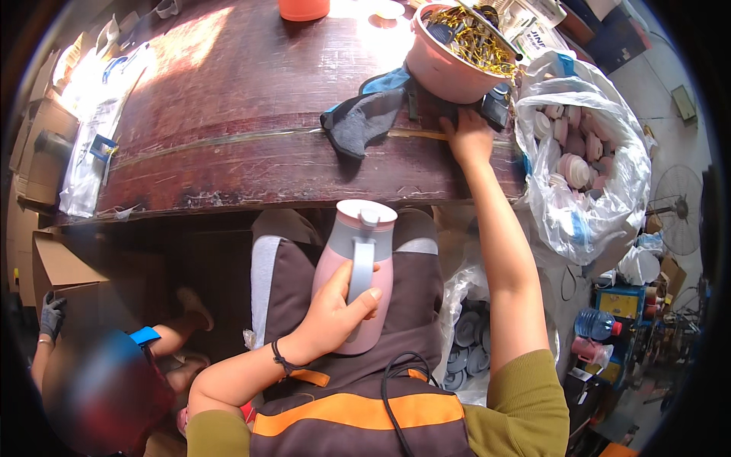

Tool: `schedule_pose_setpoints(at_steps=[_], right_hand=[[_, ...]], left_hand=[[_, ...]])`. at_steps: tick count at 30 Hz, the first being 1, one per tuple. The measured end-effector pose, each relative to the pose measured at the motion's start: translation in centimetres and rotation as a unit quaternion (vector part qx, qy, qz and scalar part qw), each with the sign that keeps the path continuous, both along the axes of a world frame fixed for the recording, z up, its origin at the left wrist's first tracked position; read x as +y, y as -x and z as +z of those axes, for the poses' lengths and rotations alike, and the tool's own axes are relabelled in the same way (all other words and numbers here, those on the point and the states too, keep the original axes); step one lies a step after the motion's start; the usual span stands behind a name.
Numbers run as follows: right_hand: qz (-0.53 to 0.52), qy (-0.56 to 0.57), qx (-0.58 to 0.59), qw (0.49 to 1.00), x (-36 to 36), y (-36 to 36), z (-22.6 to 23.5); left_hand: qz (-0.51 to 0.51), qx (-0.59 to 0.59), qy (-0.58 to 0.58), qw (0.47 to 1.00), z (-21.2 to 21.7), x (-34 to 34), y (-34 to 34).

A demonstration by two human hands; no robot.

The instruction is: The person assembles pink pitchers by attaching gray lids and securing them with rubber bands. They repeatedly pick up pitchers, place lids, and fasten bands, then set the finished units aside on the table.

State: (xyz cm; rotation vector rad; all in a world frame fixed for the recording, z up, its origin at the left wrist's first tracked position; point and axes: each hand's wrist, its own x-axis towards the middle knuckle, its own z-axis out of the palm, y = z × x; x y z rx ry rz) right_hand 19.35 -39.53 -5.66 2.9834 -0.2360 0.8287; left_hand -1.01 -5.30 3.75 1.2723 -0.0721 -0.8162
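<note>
My left hand (pixel 344 307) is wrapped round the grey handle of a pink jug (pixel 376 305). The jug stands upright on my lap, with a grey neck and a white-and-pink top. My right arm reaches out to the table, where my right hand (pixel 470 139) lies palm down with the thumb apart from the fingers. Its fingertips lie in shadow just below a pink basin (pixel 451 70), beside a small dark object (pixel 495 109). Gold strings and black tags fill the basin. Left of that hand lies a grey-and-blue cloth (pixel 364 122).
The dark red wooden table (pixel 251 99) spans the front. At its right hangs a clear plastic bag (pixel 609 221) of pink and white lids. Another bag with grey lids (pixel 463 343) stands beside my right leg. An orange container (pixel 303 7) sits at the back; a co-worker (pixel 106 396) is at lower left.
</note>
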Motion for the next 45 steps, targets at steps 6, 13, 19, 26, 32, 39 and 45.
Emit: schedule_pose_setpoints(at_steps=[6, 13, 19, 26, 32, 39, 45], right_hand=[[-0.02, -0.154, -0.099, 0.983, -0.3, 1.0, 1.3], [0.062, -0.739, 0.011, 0.671, 14.0, 20.6, 5.7], [0.08, -0.834, -0.045, 0.544, 21.2, 25.6, 4.4], [0.107, -0.833, -0.016, 0.542, 21.5, 25.6, 4.6], [0.123, -0.832, -0.091, 0.534, 20.0, 26.1, 4.0], [0.19, -0.777, -0.062, 0.597, 19.9, 24.6, 5.8], [0.254, -0.542, -0.014, 0.801, 19.5, 23.5, 7.3]], left_hand=[[0.004, 0.002, 0.047, 0.999, -1.6, 1.7, -0.7], [0.056, -0.08, -0.029, 0.995, -3.3, 1.9, -0.3], [-0.07, -0.068, -0.042, 0.994, -2.3, 1.4, -1.6], [-0.027, -0.117, -0.105, 0.987, -3.2, 1.7, -1.5], [0.094, 0.073, 0.277, 0.953, -2.6, 3.5, -2.5], [-0.003, -0.138, 0.002, 0.99, 1.4, 2.7, -2.9], [0.008, -0.329, -0.108, 0.938, 1.3, 2.0, -2.5]])
